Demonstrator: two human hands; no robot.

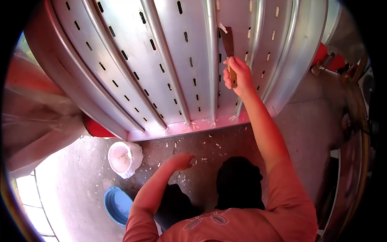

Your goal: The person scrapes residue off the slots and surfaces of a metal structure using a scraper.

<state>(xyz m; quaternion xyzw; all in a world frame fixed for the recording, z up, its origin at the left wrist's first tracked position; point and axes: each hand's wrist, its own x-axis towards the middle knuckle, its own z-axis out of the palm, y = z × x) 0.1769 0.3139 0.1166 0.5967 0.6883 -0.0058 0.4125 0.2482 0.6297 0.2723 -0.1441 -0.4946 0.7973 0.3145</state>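
In my right hand (240,76) is a putty knife (228,44) with a wooden handle, its blade pointing up against a slotted metal panel (173,60). A whitish scrap (223,28) clings at the blade's tip. My fingers are wrapped round the handle. The panel has raised ribs and rows of slots; several slots on the right are filled with white material, while those on the left look dark. My left hand (180,161) is held low above the floor, apart from the panel, with its fingers curled. Whatever those fingers may hold is hidden.
White scraps lie along the panel's lower lip (173,130) and on the concrete floor (189,145). A white-lined bucket (139,155) and a blue basin (106,199) stand at left. Draped sheeting (44,117) hangs at far left. My dark-clad knees (240,181) are below the panel.
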